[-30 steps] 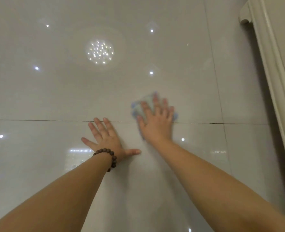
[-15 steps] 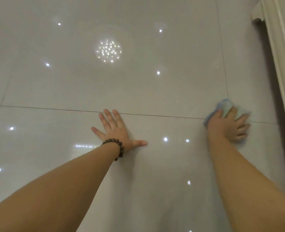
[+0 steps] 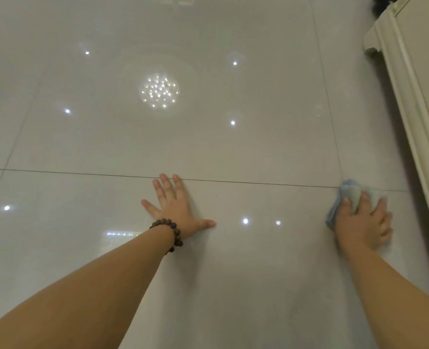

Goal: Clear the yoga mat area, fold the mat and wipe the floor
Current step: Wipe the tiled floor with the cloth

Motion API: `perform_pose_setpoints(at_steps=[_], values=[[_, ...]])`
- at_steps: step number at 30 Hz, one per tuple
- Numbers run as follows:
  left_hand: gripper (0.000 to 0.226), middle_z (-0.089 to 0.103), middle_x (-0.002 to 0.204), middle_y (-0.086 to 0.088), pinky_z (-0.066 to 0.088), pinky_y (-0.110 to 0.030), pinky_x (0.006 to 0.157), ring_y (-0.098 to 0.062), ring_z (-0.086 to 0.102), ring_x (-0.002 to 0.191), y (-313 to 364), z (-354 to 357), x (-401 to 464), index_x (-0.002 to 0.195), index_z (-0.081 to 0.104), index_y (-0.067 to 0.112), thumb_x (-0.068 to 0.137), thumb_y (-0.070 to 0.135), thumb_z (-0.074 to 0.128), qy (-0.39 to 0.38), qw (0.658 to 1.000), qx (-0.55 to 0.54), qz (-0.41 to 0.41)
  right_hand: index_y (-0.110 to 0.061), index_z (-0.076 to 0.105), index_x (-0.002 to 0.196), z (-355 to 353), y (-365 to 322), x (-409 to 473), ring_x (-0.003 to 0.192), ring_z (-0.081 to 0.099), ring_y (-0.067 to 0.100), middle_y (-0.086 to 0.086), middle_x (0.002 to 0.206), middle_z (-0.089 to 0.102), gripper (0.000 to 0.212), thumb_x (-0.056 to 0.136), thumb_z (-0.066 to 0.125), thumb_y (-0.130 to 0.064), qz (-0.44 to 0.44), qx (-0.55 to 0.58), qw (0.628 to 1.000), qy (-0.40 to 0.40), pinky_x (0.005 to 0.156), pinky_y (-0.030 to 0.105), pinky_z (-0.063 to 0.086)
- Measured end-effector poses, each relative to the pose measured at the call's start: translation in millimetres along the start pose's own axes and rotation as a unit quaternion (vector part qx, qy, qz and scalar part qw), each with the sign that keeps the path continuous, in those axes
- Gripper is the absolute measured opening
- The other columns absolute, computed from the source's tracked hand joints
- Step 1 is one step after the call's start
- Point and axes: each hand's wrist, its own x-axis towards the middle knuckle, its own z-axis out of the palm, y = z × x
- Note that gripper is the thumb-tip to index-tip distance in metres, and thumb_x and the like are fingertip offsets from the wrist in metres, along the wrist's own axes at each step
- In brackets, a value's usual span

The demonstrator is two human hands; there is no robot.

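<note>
One glossy tiled floor (image 3: 233, 147) fills the view. It is crossed by one long grout line running left to right and by two grout lines running near to far, one at the left and one at the right. One round cluster of light reflections (image 3: 159, 91) is seen far left of centre, with several single light spots scattered around it.

One cream moulded furniture base (image 3: 407, 96) is located along the right edge, running from far to near.

Two bare forearms are extended from the near edge, well apart from each other.

The left hand (image 3: 175, 209) is laid flat on the floor near the centre, palm down, with fingers straight and spread; the fingertips reach the long grout line. Nothing is held by it. One dark beaded bracelet (image 3: 170, 233) is worn on its wrist.

The right hand (image 3: 364, 222) is placed at the right, near the furniture base. One light blue cloth (image 3: 350, 193) is pressed onto the floor beneath it, with the fingers bent over the bunched fabric. The cloth protrudes on the far and left sides of the hand, just near of the long grout line.
</note>
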Motion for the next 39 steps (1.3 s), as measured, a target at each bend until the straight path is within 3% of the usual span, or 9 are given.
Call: perform_pose_setpoints(at_steps=[3,8,15,18,25,30,33,35,39], values=[[0.138,-0.031,0.155,-0.009,-0.009,-0.063,0.111,-0.027,-0.03,0.142,-4.3,4.1,-5.1,0.149,-0.021,0.018,0.06,0.08,0.064,0.047,0.999,-0.008,0.016,-0.028,0.045,0.14,33.6,-55.7,-71.5,0.139,0.025,0.039,0.008,0.156,0.024,0.057,0.09,0.033,-0.054,-0.144,0.003,0.989,0.031,0.111,0.053,0.015],[0.105,-0.021,0.158,-0.01,-0.005,-0.06,0.115,-0.027,-0.022,0.145,-24.5,25.4,-25.4,0.151,-0.016,0.016,0.08,0.081,0.027,0.123,0.991,0.029,0.054,-0.035,0.05,0.134,54.7,-56.2,-111.8,0.138,0.034,0.033,0.005,0.151,0.037,0.05,0.094,0.031,-0.059,-0.596,-0.051,0.801,-0.031,0.109,0.052,0.027],[0.105,-0.024,0.157,-0.012,-0.007,-0.058,0.116,-0.026,-0.027,0.143,-110.7,47.6,-58.8,0.143,-0.029,0.012,0.079,0.083,0.015,0.184,0.982,0.0,-0.047,-0.027,0.037,0.144,9.5,12.3,-65.7,0.143,0.013,0.036,0.007,0.159,0.014,0.073,0.082,0.021,-0.062,0.017,0.013,1.0,0.017,0.113,0.052,0.007],[0.11,-0.022,0.158,-0.012,-0.009,-0.055,0.116,-0.025,-0.026,0.144,-139.3,55.1,-69.3,0.148,-0.022,0.009,0.076,0.086,0.012,0.179,0.981,-0.01,-0.081,-0.027,0.047,0.138,39.1,-52.7,-140.8,0.141,0.021,0.039,0.01,0.156,0.023,0.063,0.086,0.029,-0.057,-0.098,0.021,0.995,0.016,0.111,0.053,0.012],[0.104,-0.018,0.159,-0.014,-0.008,-0.056,0.116,-0.025,-0.022,0.145,-203.3,47.3,-95.8,0.149,-0.018,0.007,0.079,0.08,0.008,0.196,0.968,-0.053,-0.147,-0.042,0.041,0.138,82.9,-127.0,-230.9,0.141,0.029,0.03,0.0,0.155,0.028,0.049,0.092,0.038,-0.06,-0.807,-0.057,0.58,-0.094,0.113,0.05,0.02],[0.123,-0.017,0.159,-0.014,-0.01,-0.058,0.114,-0.024,-0.022,0.145,-295.0,37.0,-122.5,0.15,-0.015,0.008,0.063,0.092,0.005,0.208,0.94,-0.076,-0.26,-0.037,0.031,0.146,70.0,-161.2,-146.0,0.145,0.012,0.032,0.002,0.159,0.013,0.062,0.091,0.021,-0.063,-0.374,-0.027,0.926,-0.05,0.115,0.048,0.005],[0.133,-0.018,0.158,-0.015,-0.008,-0.061,0.114,-0.024,-0.022,0.145,-334.8,40.4,-137.2,0.149,-0.016,0.007,0.054,0.098,0.002,0.181,0.919,-0.098,-0.335,-0.032,0.032,0.146,76.1,-196.5,-214.1,0.145,0.007,0.035,0.004,0.16,0.007,0.055,0.095,0.032,-0.054,-0.221,-0.015,0.974,-0.054,0.115,0.053,0.004],[0.137,-0.016,0.159,-0.016,-0.003,-0.064,0.113,-0.026,-0.019,0.146,-344.7,44.1,-139.4,0.15,-0.014,0.006,0.051,0.099,-0.004,0.155,0.915,-0.113,-0.354,-0.033,0.04,0.142,101.7,-209.1,-292.4,0.143,0.015,0.037,0.007,0.158,0.018,0.053,0.093,0.034,-0.054,-0.418,-0.013,0.907,-0.05,0.114,0.053,0.009],[0.127,-0.012,0.159,-0.017,-0.003,-0.065,0.112,-0.027,-0.018,0.146,-347.0,53.8,-134.9,0.15,-0.012,0.006,0.062,0.095,0.001,0.175,0.911,-0.113,-0.355,-0.04,0.047,0.135,126.5,-217.8,-388.9,0.142,0.025,0.032,0.001,0.156,0.027,0.049,0.092,0.036,-0.06,-0.853,-0.057,0.498,-0.147,0.113,0.052,0.017]])
